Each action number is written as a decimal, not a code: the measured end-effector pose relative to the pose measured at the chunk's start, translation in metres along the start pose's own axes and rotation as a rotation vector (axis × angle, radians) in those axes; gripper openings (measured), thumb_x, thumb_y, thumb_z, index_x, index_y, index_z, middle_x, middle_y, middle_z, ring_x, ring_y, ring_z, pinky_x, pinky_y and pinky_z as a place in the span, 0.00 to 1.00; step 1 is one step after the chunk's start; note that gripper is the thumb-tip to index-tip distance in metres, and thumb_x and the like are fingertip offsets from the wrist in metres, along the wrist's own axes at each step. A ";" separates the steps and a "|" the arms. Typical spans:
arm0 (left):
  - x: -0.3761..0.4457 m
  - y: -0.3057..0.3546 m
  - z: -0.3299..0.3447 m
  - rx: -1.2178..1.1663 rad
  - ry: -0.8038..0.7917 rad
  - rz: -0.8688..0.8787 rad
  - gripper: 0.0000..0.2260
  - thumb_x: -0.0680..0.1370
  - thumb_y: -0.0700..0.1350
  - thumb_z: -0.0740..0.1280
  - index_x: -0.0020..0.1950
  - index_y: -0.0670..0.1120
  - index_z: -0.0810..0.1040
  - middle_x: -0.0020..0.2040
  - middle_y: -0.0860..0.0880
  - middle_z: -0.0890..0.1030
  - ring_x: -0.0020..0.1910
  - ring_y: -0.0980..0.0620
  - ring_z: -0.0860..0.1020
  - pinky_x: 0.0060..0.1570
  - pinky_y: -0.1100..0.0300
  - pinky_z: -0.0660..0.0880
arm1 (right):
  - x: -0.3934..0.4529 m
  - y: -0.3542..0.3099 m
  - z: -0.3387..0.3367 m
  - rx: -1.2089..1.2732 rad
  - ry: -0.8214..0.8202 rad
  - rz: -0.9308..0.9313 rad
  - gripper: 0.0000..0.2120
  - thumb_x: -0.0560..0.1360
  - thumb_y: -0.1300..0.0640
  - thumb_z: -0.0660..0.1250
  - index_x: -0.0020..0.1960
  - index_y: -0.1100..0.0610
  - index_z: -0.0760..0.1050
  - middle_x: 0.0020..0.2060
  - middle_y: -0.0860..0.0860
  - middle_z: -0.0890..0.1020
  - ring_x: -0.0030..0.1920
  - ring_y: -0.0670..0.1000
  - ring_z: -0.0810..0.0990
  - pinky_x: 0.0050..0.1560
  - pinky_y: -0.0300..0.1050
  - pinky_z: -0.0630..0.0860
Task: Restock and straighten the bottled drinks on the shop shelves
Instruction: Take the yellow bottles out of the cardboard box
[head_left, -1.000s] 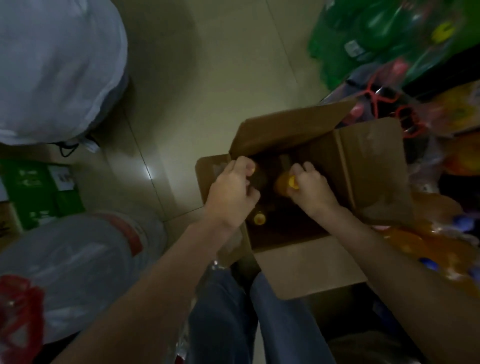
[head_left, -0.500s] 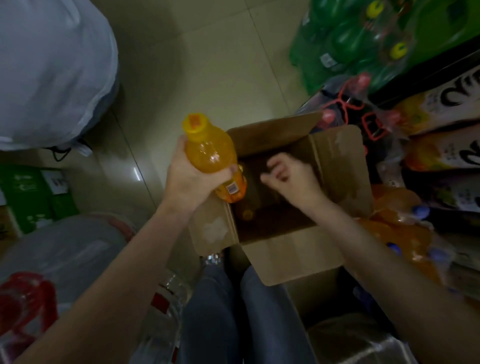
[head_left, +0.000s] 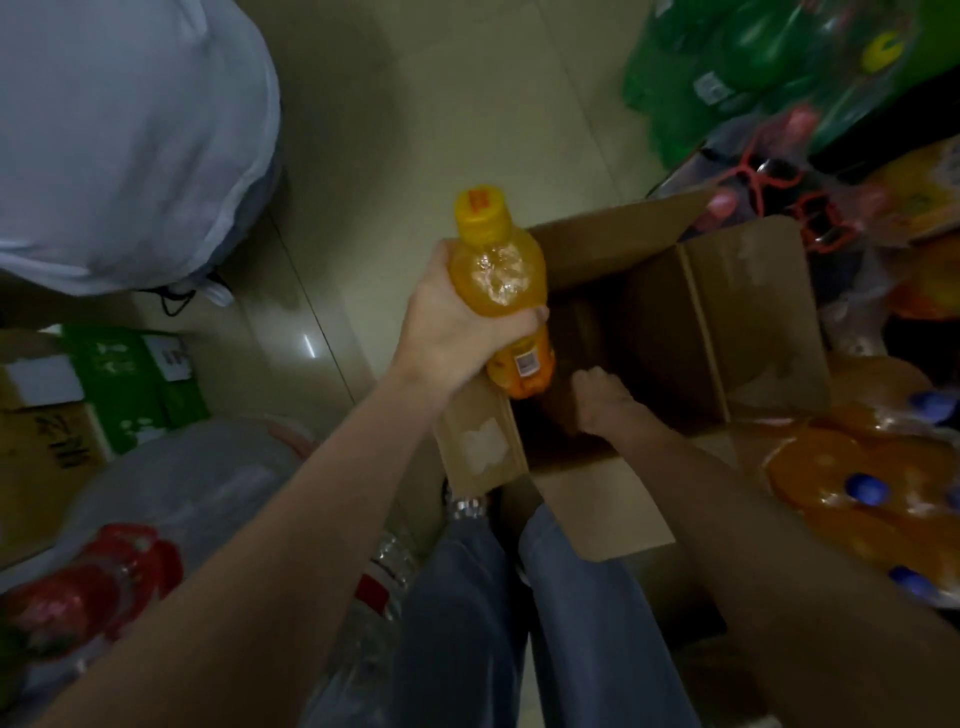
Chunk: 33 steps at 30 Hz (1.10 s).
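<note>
since half a second back the right hand (head_left: 605, 400) has dropped further into the cardboard box (head_left: 753, 322), down toward the near-left corner, while the left hand (head_left: 457, 325) has kept the orange drink bottle (head_left: 501, 291) up over the box's left flap, pretty much the same spot. the person's left hand is wrapped round the bottle's middle, thumb across the front, yellow cap pointing up and away, base tilted down toward the box opening, so the long axis runs roughly from cap at the top to label end near the box rim. the right hand is knuckles-up inside the dark box and whether it's got hold of anything can't be told, the fingers are lost in shadow. the thing that matters next: whatever's left in there sits straight below and just ahead of the right hand, so that hand is clearly the nearer one for the next grab, and the left one's busy anyway. probably still early in the restock, with shrink-wrapped orange bottles with blue caps (head_left: 857, 483) waiting on the right and green bottles (head_left: 769, 57) beyond.
</note>
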<state>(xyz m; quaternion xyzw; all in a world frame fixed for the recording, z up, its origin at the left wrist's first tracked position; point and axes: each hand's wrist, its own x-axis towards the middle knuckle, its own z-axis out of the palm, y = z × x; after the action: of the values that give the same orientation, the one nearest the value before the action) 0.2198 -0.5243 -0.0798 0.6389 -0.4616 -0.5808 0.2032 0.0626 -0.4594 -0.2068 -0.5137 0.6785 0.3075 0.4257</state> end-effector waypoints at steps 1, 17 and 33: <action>-0.004 0.005 0.002 0.043 -0.020 0.010 0.33 0.58 0.47 0.80 0.60 0.47 0.71 0.53 0.49 0.80 0.53 0.51 0.79 0.56 0.51 0.76 | -0.010 0.007 -0.007 -0.007 -0.033 0.011 0.19 0.73 0.57 0.70 0.61 0.61 0.72 0.58 0.57 0.76 0.59 0.58 0.76 0.56 0.49 0.74; -0.114 0.326 0.009 0.333 -0.210 0.299 0.37 0.55 0.53 0.77 0.61 0.46 0.70 0.55 0.45 0.78 0.57 0.44 0.76 0.56 0.55 0.73 | -0.356 0.098 -0.291 0.139 0.224 -0.147 0.11 0.73 0.55 0.67 0.45 0.57 0.65 0.30 0.51 0.70 0.23 0.44 0.71 0.24 0.34 0.64; -0.360 0.660 0.198 0.442 -0.544 1.126 0.33 0.57 0.54 0.78 0.59 0.46 0.73 0.55 0.44 0.80 0.55 0.46 0.77 0.50 0.55 0.73 | -0.782 0.296 -0.347 0.741 2.006 0.224 0.14 0.74 0.52 0.68 0.43 0.63 0.72 0.37 0.56 0.75 0.42 0.54 0.73 0.40 0.41 0.63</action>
<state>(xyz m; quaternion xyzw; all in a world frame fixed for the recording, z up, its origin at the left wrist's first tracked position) -0.1616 -0.4958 0.5971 0.1575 -0.8682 -0.4180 0.2161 -0.2263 -0.3320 0.6417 -0.3054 0.8124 -0.4418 -0.2269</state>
